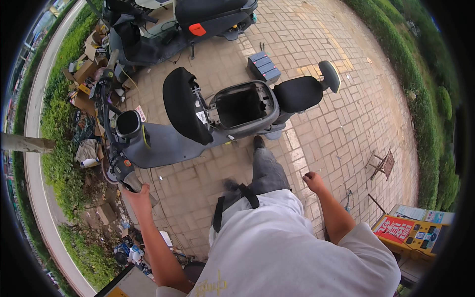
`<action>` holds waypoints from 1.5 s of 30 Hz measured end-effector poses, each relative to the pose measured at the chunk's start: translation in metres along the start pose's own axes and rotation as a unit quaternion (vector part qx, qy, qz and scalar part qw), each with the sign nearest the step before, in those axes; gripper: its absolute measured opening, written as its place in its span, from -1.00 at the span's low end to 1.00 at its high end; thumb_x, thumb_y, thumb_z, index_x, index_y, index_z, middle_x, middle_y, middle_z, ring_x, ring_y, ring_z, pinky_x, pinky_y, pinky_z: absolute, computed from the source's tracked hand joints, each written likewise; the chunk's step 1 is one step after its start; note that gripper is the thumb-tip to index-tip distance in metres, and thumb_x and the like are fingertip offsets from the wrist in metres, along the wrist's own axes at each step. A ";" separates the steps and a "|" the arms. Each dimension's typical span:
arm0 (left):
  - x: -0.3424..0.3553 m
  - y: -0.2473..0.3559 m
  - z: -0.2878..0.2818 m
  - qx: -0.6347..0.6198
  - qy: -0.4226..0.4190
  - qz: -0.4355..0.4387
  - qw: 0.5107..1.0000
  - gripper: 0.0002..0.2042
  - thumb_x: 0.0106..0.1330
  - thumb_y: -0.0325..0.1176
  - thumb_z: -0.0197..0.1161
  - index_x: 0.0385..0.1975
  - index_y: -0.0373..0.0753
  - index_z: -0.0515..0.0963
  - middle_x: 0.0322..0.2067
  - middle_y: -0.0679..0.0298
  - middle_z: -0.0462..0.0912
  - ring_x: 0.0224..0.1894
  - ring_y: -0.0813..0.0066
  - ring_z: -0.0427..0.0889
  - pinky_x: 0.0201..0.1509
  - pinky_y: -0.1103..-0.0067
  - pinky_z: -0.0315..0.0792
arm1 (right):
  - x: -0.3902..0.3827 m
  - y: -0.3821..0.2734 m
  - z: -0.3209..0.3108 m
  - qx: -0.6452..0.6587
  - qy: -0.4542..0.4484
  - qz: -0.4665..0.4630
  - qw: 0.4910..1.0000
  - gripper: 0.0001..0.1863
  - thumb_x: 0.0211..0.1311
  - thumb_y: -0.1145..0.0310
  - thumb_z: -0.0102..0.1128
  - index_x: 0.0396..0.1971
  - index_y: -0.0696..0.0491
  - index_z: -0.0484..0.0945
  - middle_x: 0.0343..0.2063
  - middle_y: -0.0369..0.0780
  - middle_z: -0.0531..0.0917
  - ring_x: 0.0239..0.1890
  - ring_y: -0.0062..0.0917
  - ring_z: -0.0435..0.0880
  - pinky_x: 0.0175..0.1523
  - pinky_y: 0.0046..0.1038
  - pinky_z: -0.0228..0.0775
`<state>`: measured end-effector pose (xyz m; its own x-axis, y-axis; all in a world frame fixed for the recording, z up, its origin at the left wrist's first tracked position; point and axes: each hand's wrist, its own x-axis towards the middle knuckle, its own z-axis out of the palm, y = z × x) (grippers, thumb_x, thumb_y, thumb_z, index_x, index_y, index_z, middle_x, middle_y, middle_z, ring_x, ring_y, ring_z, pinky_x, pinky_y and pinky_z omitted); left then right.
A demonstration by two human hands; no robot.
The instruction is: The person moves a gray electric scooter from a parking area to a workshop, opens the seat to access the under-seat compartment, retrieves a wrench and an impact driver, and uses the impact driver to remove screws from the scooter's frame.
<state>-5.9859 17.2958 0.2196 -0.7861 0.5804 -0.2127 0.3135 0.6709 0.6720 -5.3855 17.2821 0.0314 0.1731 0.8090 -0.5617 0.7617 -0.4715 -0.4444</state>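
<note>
Lower centre of frame: the person's pale shirt and dark trousers. Left hand (138, 194), lower left, fingers wrapped around the scooter's handlebar grip (129, 179). Right hand (312, 179), right of centre, hangs free in a loose fist, touching nothing.

Mid frame: grey scooter (163, 143) stands on the brick paving (316, 54), its seat (184, 105) tipped up. The under-seat compartment (243, 105) lies open; it looks dark inside, contents cannot be told.

Just beyond it, upper centre: a dark battery pack (263, 67) rests on the paving. Upper left: a second scooter (168, 27) and a heap of cardboard boxes (84, 69) beside the hedge.
</note>
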 end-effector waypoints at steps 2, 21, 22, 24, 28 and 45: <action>0.004 0.001 -0.002 0.001 0.014 0.003 1.000 -0.23 0.05 -0.33 0.30 0.23 -0.39 0.03 0.09 -0.06 0.32 0.04 0.12 0.38 0.15 0.45 0.22 | -0.030 0.025 0.012 -0.038 -0.040 0.066 0.996 -0.61 0.04 0.15 0.14 -0.28 0.17 0.62 -0.26 -0.02 0.64 -0.15 -0.21 0.61 -0.02 -0.32 0.42; -0.058 -0.128 -0.024 0.040 0.085 0.027 0.995 -0.20 0.02 -0.49 0.26 0.30 -0.28 -0.02 0.16 0.00 0.26 0.08 0.14 0.37 0.17 0.40 0.22 | 0.051 -0.088 0.001 -0.006 -0.104 -0.072 0.992 -0.59 0.09 0.13 0.11 -0.21 0.16 0.58 -0.25 -0.01 0.62 -0.16 -0.18 0.59 -0.04 -0.30 0.42; -0.057 -0.124 -0.021 0.012 0.071 0.009 0.997 -0.21 0.03 -0.50 0.25 0.30 -0.29 -0.01 0.16 0.00 0.27 0.09 0.15 0.36 0.18 0.41 0.21 | 0.061 -0.100 0.001 -0.003 -0.118 -0.088 0.989 -0.59 0.10 0.14 0.11 -0.21 0.17 0.57 -0.25 -0.02 0.62 -0.16 -0.20 0.60 -0.04 -0.32 0.42; -0.059 -0.112 -0.020 -0.041 0.047 -0.029 0.998 -0.22 0.03 -0.52 0.24 0.29 -0.31 -0.01 0.15 0.01 0.28 0.11 0.17 0.34 0.19 0.43 0.19 | 0.076 -0.115 0.002 0.003 -0.149 -0.121 0.982 -0.60 0.11 0.16 0.12 -0.20 0.19 0.56 -0.24 -0.03 0.63 -0.16 -0.25 0.61 -0.05 -0.36 0.43; -0.060 -0.096 -0.020 -0.026 0.046 -0.075 0.996 -0.24 0.09 -0.46 0.21 0.30 -0.33 -0.02 0.16 0.01 0.29 0.05 0.20 0.37 0.18 0.46 0.19 | 0.093 -0.131 -0.004 -0.007 -0.188 -0.162 0.969 -0.59 0.10 0.14 0.12 -0.20 0.18 0.56 -0.25 -0.04 0.62 -0.17 -0.24 0.61 -0.05 -0.36 0.43; -0.027 0.146 0.165 0.167 0.029 0.097 0.981 -0.03 -0.09 -0.15 0.40 0.30 -0.32 -0.05 0.23 -0.12 0.11 0.26 -0.04 0.15 0.30 0.30 0.12 | 0.145 -0.108 -0.022 -0.008 -0.212 -0.146 0.966 -0.58 0.05 0.15 0.17 -0.18 0.17 0.56 -0.19 -0.03 0.61 -0.13 -0.20 0.58 0.00 -0.33 0.40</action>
<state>-5.8308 17.4542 0.2069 -0.7204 0.6912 -0.0569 0.6095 0.6701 0.4236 -5.4290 17.4575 0.0132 -0.3190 0.6883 -0.6516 0.7500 -0.2370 -0.6175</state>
